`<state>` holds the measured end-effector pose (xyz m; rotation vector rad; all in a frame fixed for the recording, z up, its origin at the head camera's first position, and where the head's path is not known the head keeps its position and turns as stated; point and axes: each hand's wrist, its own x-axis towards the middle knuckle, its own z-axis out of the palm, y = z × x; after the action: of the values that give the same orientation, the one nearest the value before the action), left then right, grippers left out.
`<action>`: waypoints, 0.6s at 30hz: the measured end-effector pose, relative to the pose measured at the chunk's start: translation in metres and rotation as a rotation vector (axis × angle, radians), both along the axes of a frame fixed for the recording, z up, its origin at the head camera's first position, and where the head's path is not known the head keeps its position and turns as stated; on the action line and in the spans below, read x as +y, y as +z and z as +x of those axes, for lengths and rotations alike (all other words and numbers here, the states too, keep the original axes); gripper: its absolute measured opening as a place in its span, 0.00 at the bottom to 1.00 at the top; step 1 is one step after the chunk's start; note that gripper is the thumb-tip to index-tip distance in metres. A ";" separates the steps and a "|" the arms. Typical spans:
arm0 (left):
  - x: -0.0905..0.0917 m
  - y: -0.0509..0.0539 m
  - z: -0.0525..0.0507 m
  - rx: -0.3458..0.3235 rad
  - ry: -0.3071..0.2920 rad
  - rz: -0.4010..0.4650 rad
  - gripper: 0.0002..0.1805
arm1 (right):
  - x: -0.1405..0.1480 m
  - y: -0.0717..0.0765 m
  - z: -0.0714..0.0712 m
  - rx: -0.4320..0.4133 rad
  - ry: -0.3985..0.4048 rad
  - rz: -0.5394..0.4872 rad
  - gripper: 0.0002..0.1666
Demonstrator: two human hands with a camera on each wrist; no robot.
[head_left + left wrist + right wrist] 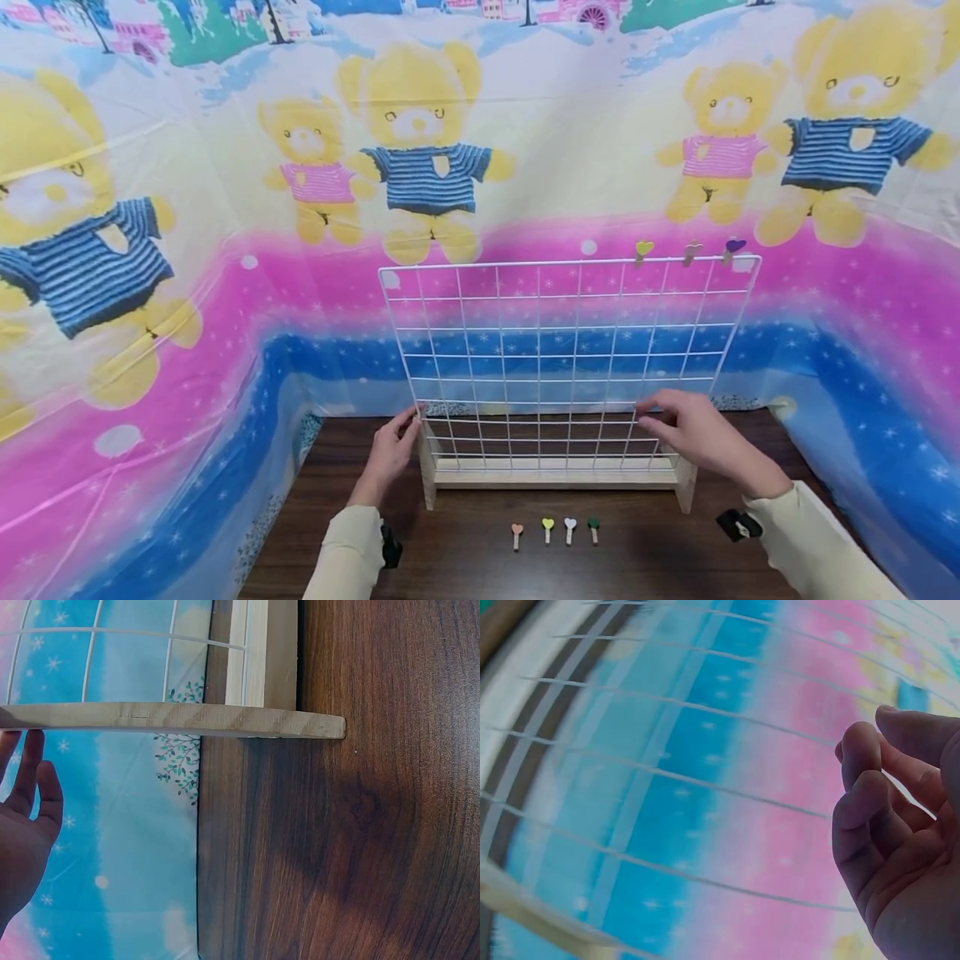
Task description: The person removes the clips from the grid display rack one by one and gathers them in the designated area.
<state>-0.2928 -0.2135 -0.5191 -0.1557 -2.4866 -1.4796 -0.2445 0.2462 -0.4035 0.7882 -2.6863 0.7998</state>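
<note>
A white rectangular wire grid [574, 356] with square openings stands at the far part of a dark brown wood-grain table [450, 567]. Three small clips with heart-shaped heads sit on its top wire toward the right end: a yellow-heart clip [643, 249], a pale-heart clip [692, 252] whose exact shade is hard to tell, and a dark purple-heart clip [733, 247] nearest the corner. A pale wooden stand [555, 480], with a side piece at each end and a bar between them, holds the grid's lower part.

The left hand [392, 446] touches the stand's left side piece with its fingertips, fingers extended rather than wrapped around it. The right hand [690, 425] is near the grid's lower right part, thumb and forefinger apart and nothing visible between them; whether it touches the wires I cannot tell.

On the table, near side of the stand, four more heart clips lie in a row, left to right: orange [517, 535], yellow [548, 530], white [570, 531] and dark green [594, 530]. Behind hangs a bear-printed cloth [555, 175].
</note>
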 end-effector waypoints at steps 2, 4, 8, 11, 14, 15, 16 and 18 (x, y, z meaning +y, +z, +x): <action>0.000 -0.001 0.000 0.004 0.002 -0.006 0.18 | -0.002 0.017 0.002 0.037 -0.006 -0.010 0.13; 0.000 -0.002 0.000 0.007 0.000 -0.006 0.19 | -0.004 0.034 0.003 0.093 -0.008 -0.017 0.15; 0.000 -0.001 0.000 0.017 -0.002 -0.013 0.19 | -0.010 0.067 0.004 0.200 -0.016 -0.031 0.16; 0.000 0.000 0.001 0.013 -0.001 -0.009 0.19 | -0.014 0.090 0.003 0.268 -0.025 -0.060 0.17; 0.000 0.001 0.001 0.003 0.000 -0.007 0.19 | -0.018 0.110 0.002 0.320 -0.034 -0.111 0.17; 0.001 0.001 0.001 0.000 -0.001 -0.006 0.19 | -0.019 0.116 0.001 0.343 -0.034 -0.129 0.17; 0.001 0.001 0.001 -0.005 0.001 -0.002 0.19 | -0.020 0.122 0.001 0.359 -0.034 -0.145 0.18; 0.001 0.001 0.001 -0.004 -0.001 -0.006 0.19 | -0.024 0.132 -0.001 0.383 -0.035 -0.176 0.18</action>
<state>-0.2920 -0.2127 -0.5178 -0.1551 -2.4940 -1.4747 -0.2451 0.2223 -0.2712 0.7612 -2.2534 0.7742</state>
